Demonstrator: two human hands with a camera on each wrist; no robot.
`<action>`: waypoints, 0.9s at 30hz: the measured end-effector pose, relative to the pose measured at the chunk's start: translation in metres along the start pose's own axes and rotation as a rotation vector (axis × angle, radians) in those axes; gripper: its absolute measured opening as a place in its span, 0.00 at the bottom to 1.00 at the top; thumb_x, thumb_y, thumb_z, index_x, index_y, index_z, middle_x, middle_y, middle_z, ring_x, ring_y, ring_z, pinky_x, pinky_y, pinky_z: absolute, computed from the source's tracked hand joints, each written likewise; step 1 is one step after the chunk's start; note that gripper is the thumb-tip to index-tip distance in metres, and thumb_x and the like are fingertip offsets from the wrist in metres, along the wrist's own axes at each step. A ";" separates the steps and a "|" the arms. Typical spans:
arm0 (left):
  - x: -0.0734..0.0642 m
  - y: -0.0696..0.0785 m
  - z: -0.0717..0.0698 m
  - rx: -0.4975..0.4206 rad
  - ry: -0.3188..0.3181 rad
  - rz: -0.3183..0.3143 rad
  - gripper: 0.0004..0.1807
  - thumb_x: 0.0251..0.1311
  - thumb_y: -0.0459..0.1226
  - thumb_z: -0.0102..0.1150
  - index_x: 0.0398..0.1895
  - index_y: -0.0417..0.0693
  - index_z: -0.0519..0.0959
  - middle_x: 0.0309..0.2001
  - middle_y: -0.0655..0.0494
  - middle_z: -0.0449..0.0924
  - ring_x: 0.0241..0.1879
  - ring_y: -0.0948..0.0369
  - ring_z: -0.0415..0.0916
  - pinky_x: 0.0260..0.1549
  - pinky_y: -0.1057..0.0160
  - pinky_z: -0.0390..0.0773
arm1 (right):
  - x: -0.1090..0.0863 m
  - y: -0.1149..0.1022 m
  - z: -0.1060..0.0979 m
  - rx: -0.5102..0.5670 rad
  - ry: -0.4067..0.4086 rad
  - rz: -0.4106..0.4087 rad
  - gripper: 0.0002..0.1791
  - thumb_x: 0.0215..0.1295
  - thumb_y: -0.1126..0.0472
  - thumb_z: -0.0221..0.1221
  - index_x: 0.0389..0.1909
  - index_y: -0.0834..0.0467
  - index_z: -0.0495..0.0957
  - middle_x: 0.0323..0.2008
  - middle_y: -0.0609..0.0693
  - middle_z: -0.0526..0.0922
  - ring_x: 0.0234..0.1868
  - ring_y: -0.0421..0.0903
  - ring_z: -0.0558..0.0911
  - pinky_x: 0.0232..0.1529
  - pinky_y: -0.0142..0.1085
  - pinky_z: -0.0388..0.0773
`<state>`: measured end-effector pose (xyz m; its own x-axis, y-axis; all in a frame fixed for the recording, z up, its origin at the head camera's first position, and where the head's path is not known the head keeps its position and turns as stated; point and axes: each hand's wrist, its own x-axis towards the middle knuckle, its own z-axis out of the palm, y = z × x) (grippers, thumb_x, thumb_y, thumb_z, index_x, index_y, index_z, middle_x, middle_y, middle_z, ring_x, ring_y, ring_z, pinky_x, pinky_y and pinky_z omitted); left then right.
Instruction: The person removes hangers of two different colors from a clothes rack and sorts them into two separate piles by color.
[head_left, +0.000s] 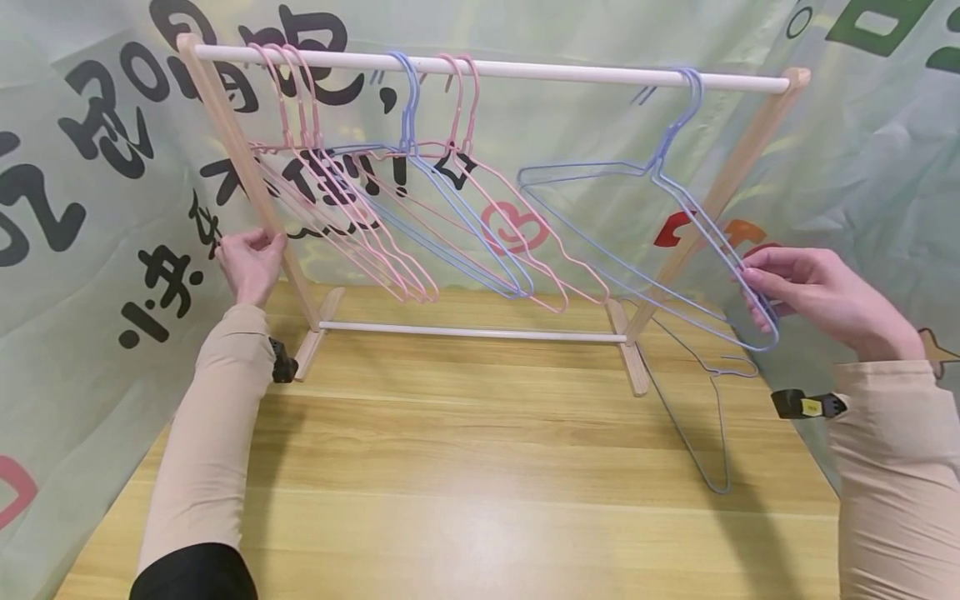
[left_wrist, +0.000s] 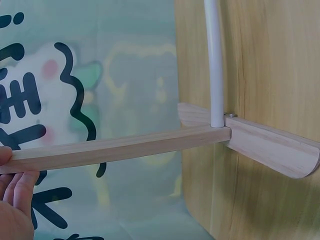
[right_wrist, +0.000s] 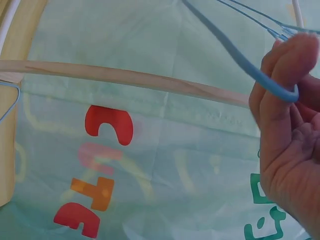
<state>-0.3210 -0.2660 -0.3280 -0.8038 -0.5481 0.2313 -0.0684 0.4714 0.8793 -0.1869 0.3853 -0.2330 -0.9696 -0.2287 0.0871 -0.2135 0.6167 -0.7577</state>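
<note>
My left hand (head_left: pixel 251 267) grips the left wooden post (head_left: pixel 243 171) of a clothes rack, thumb on one side and fingers on the other in the left wrist view. My right hand (head_left: pixel 832 300) pinches the lower right corner of blue hangers (head_left: pixel 660 158), whose hooks hang over the white top rail (head_left: pixel 555 72) near its right end. Seen from the right wrist, the blue wire (right_wrist: pixel 240 59) curves in among the fingers. Further left on the rail hang three pink hangers (head_left: pixel 303 142), blue hangers (head_left: pixel 408 137) and two more pink ones (head_left: pixel 453 142).
A blue-grey hanger (head_left: pixel 720 491) lies on the wooden table (head_left: pixel 450 467) beside the rack's right foot (head_left: pixel 628 354). A white lower bar (head_left: pixel 472 332) joins the feet. Printed cloth (head_left: pixel 97 250) hangs behind and at both sides.
</note>
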 end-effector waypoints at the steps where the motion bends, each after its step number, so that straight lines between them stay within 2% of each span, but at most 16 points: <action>1: 0.000 0.000 0.000 0.000 0.000 0.000 0.20 0.64 0.45 0.61 0.55 0.45 0.84 0.53 0.44 0.86 0.61 0.56 0.73 0.65 0.59 0.68 | 0.000 0.000 0.000 0.004 -0.006 -0.002 0.08 0.76 0.65 0.51 0.42 0.56 0.79 0.24 0.45 0.82 0.23 0.44 0.81 0.27 0.37 0.82; 4: 0.000 0.000 0.000 0.003 0.002 -0.004 0.20 0.64 0.45 0.61 0.55 0.45 0.84 0.53 0.46 0.86 0.60 0.56 0.74 0.65 0.59 0.68 | 0.001 -0.001 0.002 0.009 0.012 0.008 0.08 0.76 0.64 0.51 0.43 0.58 0.80 0.24 0.45 0.82 0.23 0.44 0.80 0.26 0.38 0.81; 7: 0.000 0.000 0.000 0.000 0.005 -0.006 0.20 0.64 0.45 0.62 0.54 0.45 0.84 0.53 0.46 0.86 0.60 0.57 0.73 0.65 0.59 0.68 | -0.001 -0.002 0.001 -0.010 0.062 0.020 0.08 0.74 0.63 0.54 0.44 0.59 0.82 0.24 0.44 0.82 0.25 0.42 0.78 0.30 0.33 0.79; 13: 0.001 -0.001 0.001 0.002 0.013 0.006 0.19 0.64 0.45 0.63 0.54 0.45 0.84 0.52 0.46 0.87 0.59 0.57 0.74 0.64 0.60 0.69 | -0.005 -0.004 -0.003 0.000 0.177 0.047 0.09 0.70 0.64 0.60 0.45 0.56 0.87 0.26 0.35 0.86 0.32 0.33 0.80 0.39 0.21 0.71; 16: 0.001 -0.001 0.000 -0.001 0.002 -0.006 0.20 0.64 0.45 0.63 0.54 0.46 0.84 0.52 0.47 0.87 0.62 0.57 0.70 0.66 0.60 0.65 | -0.006 -0.005 -0.004 0.019 0.194 0.052 0.09 0.69 0.64 0.61 0.45 0.58 0.88 0.28 0.34 0.87 0.34 0.31 0.81 0.39 0.20 0.71; 21: 0.002 -0.001 0.000 0.004 0.005 0.000 0.19 0.63 0.45 0.63 0.53 0.46 0.85 0.52 0.47 0.87 0.60 0.57 0.72 0.66 0.60 0.66 | -0.008 -0.002 -0.004 0.060 0.213 0.038 0.08 0.68 0.64 0.62 0.44 0.61 0.86 0.25 0.36 0.86 0.33 0.32 0.79 0.38 0.23 0.70; 25: 0.001 -0.001 0.000 0.005 0.021 0.023 0.18 0.63 0.45 0.63 0.51 0.46 0.86 0.47 0.52 0.90 0.56 0.57 0.74 0.64 0.61 0.68 | -0.008 0.000 -0.001 0.109 0.239 0.005 0.08 0.68 0.67 0.61 0.42 0.62 0.87 0.27 0.35 0.87 0.31 0.34 0.78 0.38 0.23 0.70; 27: 0.000 -0.001 0.000 -0.007 0.023 0.027 0.18 0.62 0.44 0.64 0.51 0.45 0.86 0.41 0.56 0.91 0.57 0.57 0.72 0.65 0.60 0.67 | -0.008 0.001 0.000 0.172 0.249 -0.018 0.08 0.67 0.69 0.61 0.41 0.63 0.88 0.29 0.36 0.89 0.30 0.35 0.79 0.37 0.23 0.71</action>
<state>-0.3213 -0.2663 -0.3289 -0.7918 -0.5505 0.2646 -0.0423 0.4816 0.8754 -0.1792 0.3874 -0.2344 -0.9700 -0.0338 0.2408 -0.2277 0.4731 -0.8511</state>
